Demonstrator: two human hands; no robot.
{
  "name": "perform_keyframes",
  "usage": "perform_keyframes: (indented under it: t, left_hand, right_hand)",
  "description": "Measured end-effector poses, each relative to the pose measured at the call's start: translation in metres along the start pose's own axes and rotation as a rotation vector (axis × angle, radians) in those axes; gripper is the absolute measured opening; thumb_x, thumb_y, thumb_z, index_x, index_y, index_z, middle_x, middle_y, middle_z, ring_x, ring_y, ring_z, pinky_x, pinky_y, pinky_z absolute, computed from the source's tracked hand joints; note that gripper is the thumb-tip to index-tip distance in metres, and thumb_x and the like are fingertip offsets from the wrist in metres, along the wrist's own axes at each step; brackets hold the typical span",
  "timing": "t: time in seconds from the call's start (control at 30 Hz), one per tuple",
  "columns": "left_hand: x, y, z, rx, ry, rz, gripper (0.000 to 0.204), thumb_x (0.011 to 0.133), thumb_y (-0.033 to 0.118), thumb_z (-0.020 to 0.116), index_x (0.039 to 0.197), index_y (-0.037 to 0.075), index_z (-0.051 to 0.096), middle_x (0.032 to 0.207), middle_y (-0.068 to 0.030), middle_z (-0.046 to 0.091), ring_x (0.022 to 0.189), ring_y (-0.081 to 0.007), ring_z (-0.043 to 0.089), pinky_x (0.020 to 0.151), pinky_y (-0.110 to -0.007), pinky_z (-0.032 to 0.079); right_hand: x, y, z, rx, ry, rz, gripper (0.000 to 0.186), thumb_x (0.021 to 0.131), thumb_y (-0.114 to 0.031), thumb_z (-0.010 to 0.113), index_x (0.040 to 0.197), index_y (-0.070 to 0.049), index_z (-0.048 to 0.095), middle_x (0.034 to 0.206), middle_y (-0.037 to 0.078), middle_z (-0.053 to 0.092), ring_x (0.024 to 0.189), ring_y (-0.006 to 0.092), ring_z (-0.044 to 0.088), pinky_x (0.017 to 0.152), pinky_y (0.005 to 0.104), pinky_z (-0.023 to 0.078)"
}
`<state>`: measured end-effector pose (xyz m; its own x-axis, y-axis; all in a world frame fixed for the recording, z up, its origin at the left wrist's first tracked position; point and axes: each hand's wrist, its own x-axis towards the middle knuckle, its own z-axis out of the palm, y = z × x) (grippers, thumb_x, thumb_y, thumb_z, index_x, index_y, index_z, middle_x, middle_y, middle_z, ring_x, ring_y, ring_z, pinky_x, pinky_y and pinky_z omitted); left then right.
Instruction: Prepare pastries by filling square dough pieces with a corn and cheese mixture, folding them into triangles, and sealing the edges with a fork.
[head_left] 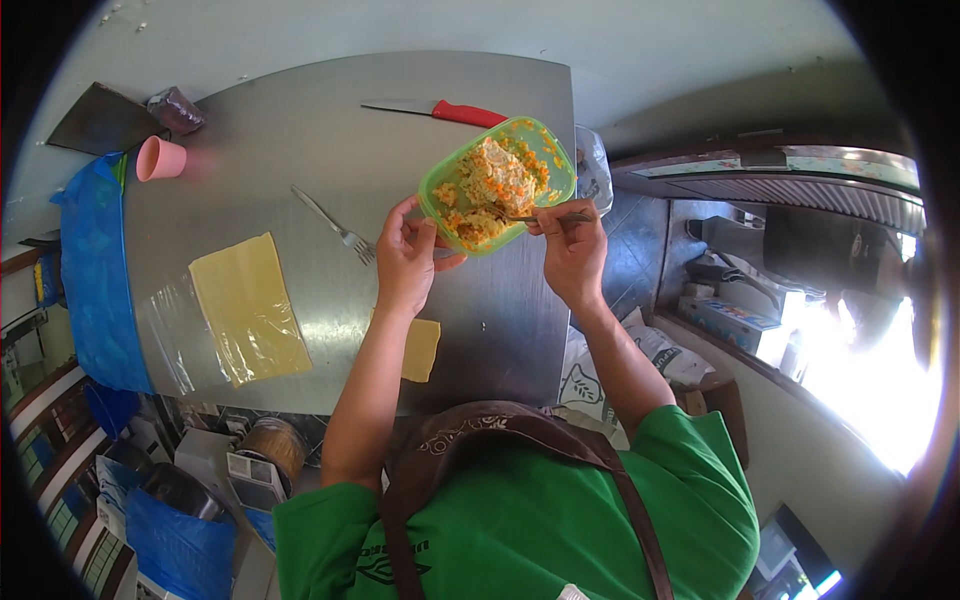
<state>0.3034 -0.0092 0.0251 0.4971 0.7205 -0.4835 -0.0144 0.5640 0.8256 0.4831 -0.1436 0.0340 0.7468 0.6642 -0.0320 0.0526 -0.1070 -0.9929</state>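
Note:
A green plastic container (432, 188) holds a pale, crumbly filling with orange bits (500, 172). My left hand (405, 258) grips its near left edge, thumb against the rim. Between the fingers of my right hand (574, 255) is the handle of a metal utensil (520, 218); its head is sunk in the filling, so I cannot tell its kind. Just beyond the container lies a knife with a red handle (468, 114). Left of my left hand, a fork (335, 225) rests on the metal table (300, 130). A small yellow sheet (421, 352) lies partly behind my left forearm.
A stack of yellow sheets in clear plastic (250, 310) lies on the table's left. Farther left are a pink cup (160, 158), a dark wrapped bundle (175, 110) and blue plastic (95, 275). White sacks (665, 350) stand past the table's right edge.

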Motion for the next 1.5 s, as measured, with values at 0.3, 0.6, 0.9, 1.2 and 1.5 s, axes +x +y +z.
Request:
perform_keyframes:
  t: [0.3, 0.6, 0.9, 1.2, 1.5]
  left_hand:
    - [0.001, 0.007, 0.004, 0.029, 0.042, -0.025, 0.039, 0.112, 0.009, 0.055, 0.15, 0.001, 0.048, 0.113, -0.0116, 0.065, 0.096, -0.0205, 0.073, 0.078, -0.042, 0.072]
    - [-0.006, -0.002, -0.003, 0.014, 0.015, -0.035, 0.038, 0.113, 0.014, 0.056, 0.148, 0.001, 0.05, 0.113, -0.0107, 0.065, 0.099, -0.021, 0.073, 0.084, -0.042, 0.071]
    - [-0.028, -0.003, -0.016, 0.114, 0.048, -0.01, 0.036, 0.111, 0.017, 0.063, 0.14, -0.003, 0.056, 0.113, -0.0099, 0.065, 0.101, -0.0208, 0.072, 0.086, -0.041, 0.069]
    - [-0.055, 0.001, -0.041, 0.144, 0.086, 0.001, 0.03, 0.109, 0.018, 0.066, 0.133, -0.001, 0.063, 0.114, -0.0104, 0.065, 0.1, -0.0218, 0.072, 0.084, -0.041, 0.069]
    - [-0.117, -0.005, -0.116, 0.265, 0.317, -0.029, 0.03, 0.109, 0.024, 0.068, 0.129, 0.001, 0.065, 0.113, -0.0105, 0.067, 0.095, -0.02, 0.072, 0.078, -0.038, 0.067]
  right_hand:
    - [0.011, -0.001, 0.007, 0.108, -0.001, 0.121, 0.014, 0.105, 0.001, 0.064, 0.111, 0.001, 0.051, 0.098, 0.014, 0.071, 0.084, 0.0184, 0.076, 0.077, 0.0296, 0.063]
    - [0.014, 0.003, -0.013, 0.277, 0.079, 0.186, 0.02, 0.107, -0.003, 0.065, 0.118, -0.001, 0.049, 0.106, 0.017, 0.07, 0.085, 0.0213, 0.076, 0.079, 0.0325, 0.064]
    - [0.011, 0.013, -0.011, 0.285, 0.138, 0.146, 0.02, 0.107, -0.006, 0.065, 0.118, -0.002, 0.049, 0.106, 0.015, 0.07, 0.084, 0.0199, 0.075, 0.08, 0.0332, 0.064]
    - [0.015, 0.012, -0.015, 0.377, 0.192, 0.225, 0.018, 0.106, -0.004, 0.065, 0.113, 0.0, 0.048, 0.101, 0.016, 0.071, 0.08, 0.0215, 0.077, 0.075, 0.0327, 0.065]
    - [0.012, 0.019, -0.018, 0.517, 0.187, 0.237, 0.019, 0.106, -0.003, 0.064, 0.115, -0.001, 0.047, 0.102, 0.016, 0.07, 0.082, 0.0229, 0.076, 0.077, 0.0342, 0.065]
